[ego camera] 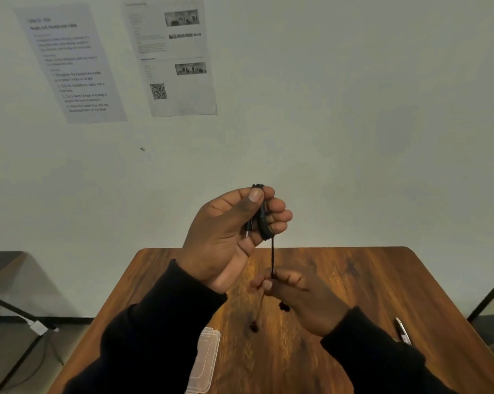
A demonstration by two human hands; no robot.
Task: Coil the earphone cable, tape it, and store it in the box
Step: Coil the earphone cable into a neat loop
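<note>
My left hand is raised above the far end of the table, shut on a black earphone cable coil wound around its fingers, with the plug end showing in the palm. A straight black strand runs down from the coil to my right hand, which pinches it just above the wooden table. Two dark earbuds dangle blurred below my right hand. A clear plastic box lies on the table under my left forearm, partly hidden by the sleeve.
A metal tool, likely scissors, lies at the table's right side beside my right sleeve. Two printed sheets hang on the wall ahead. A dark table frame stands at the left, and another frame at the far right.
</note>
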